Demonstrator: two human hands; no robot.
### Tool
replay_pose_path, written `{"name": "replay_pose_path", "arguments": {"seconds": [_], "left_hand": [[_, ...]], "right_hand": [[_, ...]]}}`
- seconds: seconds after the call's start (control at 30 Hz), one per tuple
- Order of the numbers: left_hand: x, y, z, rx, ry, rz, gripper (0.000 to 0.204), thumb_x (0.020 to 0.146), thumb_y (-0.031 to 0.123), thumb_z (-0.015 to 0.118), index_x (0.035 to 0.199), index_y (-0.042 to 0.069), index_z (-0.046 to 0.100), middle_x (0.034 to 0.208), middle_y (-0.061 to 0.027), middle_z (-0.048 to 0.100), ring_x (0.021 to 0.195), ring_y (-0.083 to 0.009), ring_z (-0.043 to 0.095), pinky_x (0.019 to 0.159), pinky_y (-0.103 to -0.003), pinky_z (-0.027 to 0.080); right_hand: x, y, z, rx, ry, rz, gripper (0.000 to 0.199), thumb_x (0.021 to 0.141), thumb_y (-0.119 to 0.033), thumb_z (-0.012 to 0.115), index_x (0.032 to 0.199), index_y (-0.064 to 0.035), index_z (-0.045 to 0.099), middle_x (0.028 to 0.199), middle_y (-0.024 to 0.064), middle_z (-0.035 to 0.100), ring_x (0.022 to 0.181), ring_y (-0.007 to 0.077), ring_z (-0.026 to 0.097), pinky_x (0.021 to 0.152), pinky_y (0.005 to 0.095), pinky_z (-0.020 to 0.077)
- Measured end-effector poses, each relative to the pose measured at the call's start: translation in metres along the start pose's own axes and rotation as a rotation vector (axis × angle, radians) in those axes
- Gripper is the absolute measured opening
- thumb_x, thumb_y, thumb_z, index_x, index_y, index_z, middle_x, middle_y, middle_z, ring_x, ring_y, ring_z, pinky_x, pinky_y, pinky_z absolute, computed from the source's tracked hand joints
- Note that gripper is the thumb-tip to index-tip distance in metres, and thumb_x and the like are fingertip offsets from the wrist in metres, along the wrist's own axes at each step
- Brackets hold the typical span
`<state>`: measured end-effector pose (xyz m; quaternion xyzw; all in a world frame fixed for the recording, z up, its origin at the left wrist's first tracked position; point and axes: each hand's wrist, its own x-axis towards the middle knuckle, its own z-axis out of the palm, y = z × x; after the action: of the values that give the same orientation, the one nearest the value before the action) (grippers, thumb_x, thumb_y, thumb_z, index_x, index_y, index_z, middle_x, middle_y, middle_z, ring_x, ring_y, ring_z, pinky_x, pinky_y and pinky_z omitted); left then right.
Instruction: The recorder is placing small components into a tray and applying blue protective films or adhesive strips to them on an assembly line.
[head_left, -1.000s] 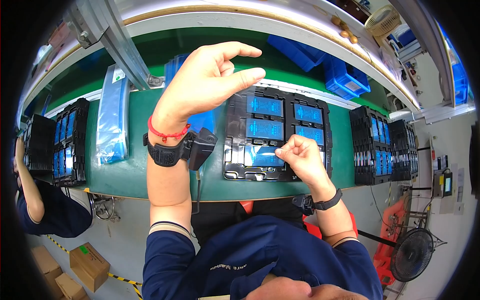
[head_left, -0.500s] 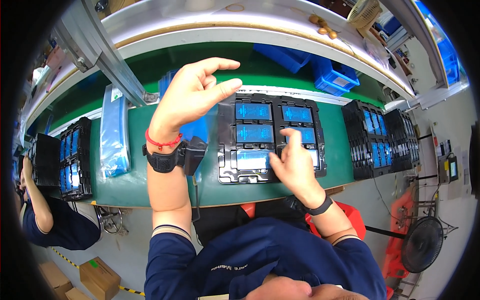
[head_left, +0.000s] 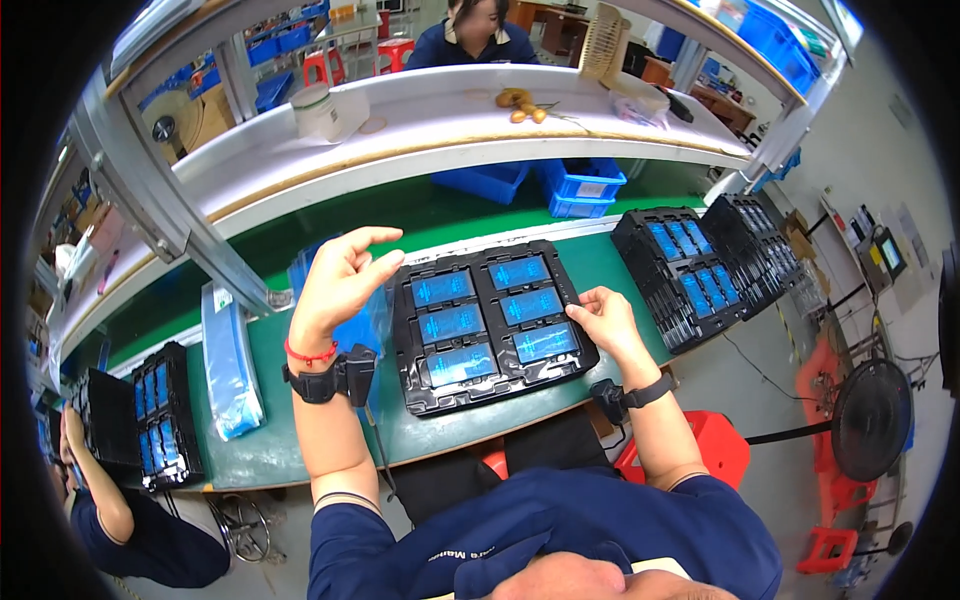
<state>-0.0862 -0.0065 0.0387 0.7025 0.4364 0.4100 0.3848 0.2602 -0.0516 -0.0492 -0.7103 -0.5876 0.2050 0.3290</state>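
Note:
A black plastic tray (head_left: 510,384) lies at a slight angle on the green table before me, with several flat blue rectangular packs (head_left: 450,324) in two columns of pockets. At its right edge, my right hand (head_left: 608,320) is closed, thumb and fingers pinching the rim. My left hand (head_left: 345,280) is raised near the tray's far left corner. Its thumb and forefinger are spread apart with nothing between them, and its other fingers are curled. Clear blue plastic bags (head_left: 370,328) lie partly hidden behind the left wrist.
Stacked black trays of blue packs (head_left: 682,285) stand at right, another stack (head_left: 165,415) at left. Flat plastic bags (head_left: 230,365) lie left of a metal post (head_left: 215,235). Blue bins (head_left: 583,185) sit beneath a white shelf (head_left: 420,128). Co-workers are at far left (head_left: 130,515) and beyond the shelf (head_left: 475,38).
The view has tilted up and turned. My right hand has gone from above the packs to the tray's right edge. The tray now sits turned at an angle. My left hand keeps its pose.

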Motion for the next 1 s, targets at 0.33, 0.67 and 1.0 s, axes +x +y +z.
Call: {"name": "replay_pose_path", "arguments": {"seconds": [0.33,0.67,1.0], "left_hand": [[0.005,0.001,0.006,0.11,0.002,0.055,0.028,0.081,0.015,0.065,0.105,0.001,0.063,0.056,0.0103,0.035,0.05,-0.0002,0.027,0.044,-0.021,0.021],[0.005,-0.008,0.003,-0.002,0.0,0.05,0.025,0.083,0.012,0.065,0.105,0.001,0.061,0.052,0.0104,0.039,0.044,0.0009,0.03,0.041,-0.018,0.022],[0.013,-0.016,0.031,0.014,-0.096,-0.001,0.024,0.081,0.013,0.067,0.103,0.002,0.063,0.06,0.007,0.051,0.051,0.0001,0.039,0.046,-0.018,0.031]], "right_hand": [[-0.001,-0.002,-0.006,1.01,-0.467,0.104,0.013,0.083,-0.011,0.063,0.09,0.0002,0.061,0.089,0.0052,0.065,0.078,0.0115,0.061,0.076,0.0265,0.0492],[-0.032,0.001,-0.045,1.233,-0.165,-0.104,0.014,0.085,-0.013,0.06,0.095,-0.003,0.059,0.085,-0.0002,0.062,0.072,0.0055,0.056,0.066,0.0189,0.0453],[-0.043,0.125,-0.132,1.358,0.602,-0.198,0.018,0.091,-0.012,0.053,0.104,0.0001,0.054,0.098,0.0087,0.063,0.082,0.0159,0.063,0.077,0.0293,0.0526]]}}
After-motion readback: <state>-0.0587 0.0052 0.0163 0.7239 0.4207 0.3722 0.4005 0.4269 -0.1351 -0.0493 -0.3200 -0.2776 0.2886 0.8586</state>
